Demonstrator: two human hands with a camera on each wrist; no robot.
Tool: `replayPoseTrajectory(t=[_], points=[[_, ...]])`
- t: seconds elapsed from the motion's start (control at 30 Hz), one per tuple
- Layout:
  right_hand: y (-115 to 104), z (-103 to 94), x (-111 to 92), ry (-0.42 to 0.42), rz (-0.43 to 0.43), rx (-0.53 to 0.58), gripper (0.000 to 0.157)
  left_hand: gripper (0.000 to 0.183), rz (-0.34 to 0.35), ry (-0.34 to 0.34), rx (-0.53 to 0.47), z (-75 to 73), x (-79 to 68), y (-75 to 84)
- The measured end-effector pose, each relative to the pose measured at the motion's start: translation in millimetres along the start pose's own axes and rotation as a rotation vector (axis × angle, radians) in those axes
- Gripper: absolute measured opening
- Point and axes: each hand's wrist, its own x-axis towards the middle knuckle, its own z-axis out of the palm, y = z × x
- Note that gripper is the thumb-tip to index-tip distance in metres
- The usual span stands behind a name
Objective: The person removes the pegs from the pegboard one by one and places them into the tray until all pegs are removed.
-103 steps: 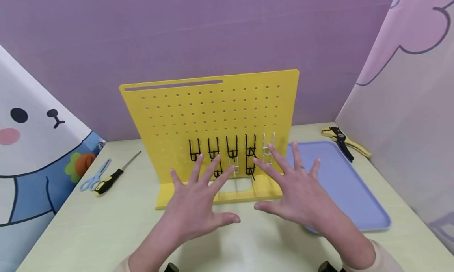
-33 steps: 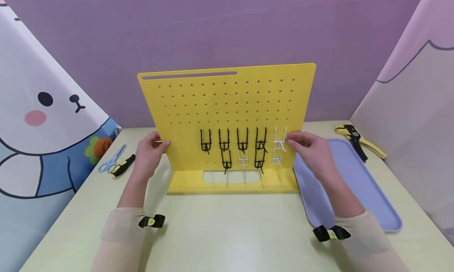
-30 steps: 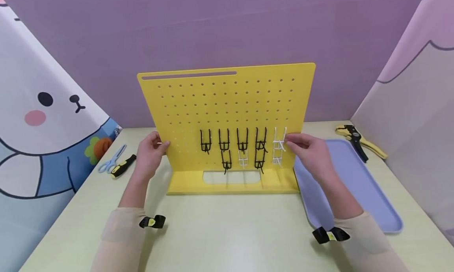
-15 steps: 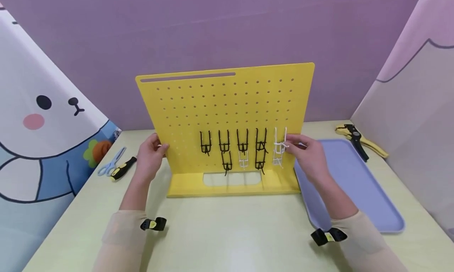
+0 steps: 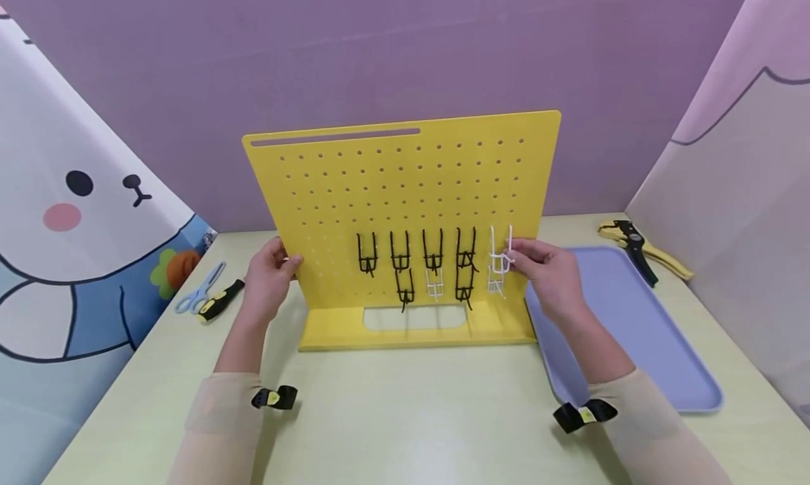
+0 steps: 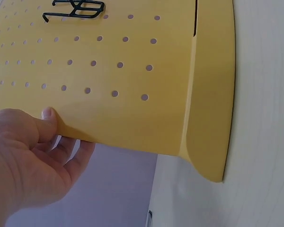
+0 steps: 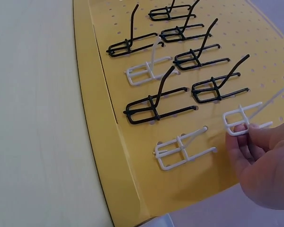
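A yellow pegboard [image 5: 392, 197] stands upright on its base on the table, with several black and white wire hooks along its lower part. My left hand [image 5: 267, 280] pinches the board's left edge, thumb on the front and fingers behind, as the left wrist view shows. At the right side, my right hand [image 5: 552, 277] pinches the lower end of the upper white wire hook [image 7: 243, 109] between thumb and fingers. Below it, another white hook [image 7: 182, 147] hangs on the board. Black hooks [image 5: 367, 265] fill most of the places to the left.
Light blue scissors [image 5: 201, 290] and a yellow-black screwdriver [image 5: 221, 301] lie on the table at left. A lavender tray [image 5: 633, 330] lies at right, partly behind my right arm. Yellow-black wire strippers [image 5: 635, 249] rest beyond it, by the wall.
Both hands were spread in front of the board; the left now grips its left edge. My right hand went from the board's right edge slightly left onto the white hook, which has turned a little.
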Motion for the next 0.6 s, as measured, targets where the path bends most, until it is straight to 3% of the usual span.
replayPoseTrajectory(t=[0.27, 0.43, 0.6], points=[[-1.9, -7.2, 1.4, -0.052, 0.009, 0.113, 0.033, 0.026, 0.006, -0.001, 0.015, 0.3, 0.7, 1.0], [-3.5, -20.6, -2.3, -0.105, 0.015, 0.238, 0.017, 0.025, 0.022, -0.003, 0.017, 1.5, 2.4, -0.4], [-4.4, -32.5, -6.2, -0.126, 0.042, 0.326, 0.022, 0.024, 0.022, 0.001, 0.019, 1.3, 2.0, -1.6]])
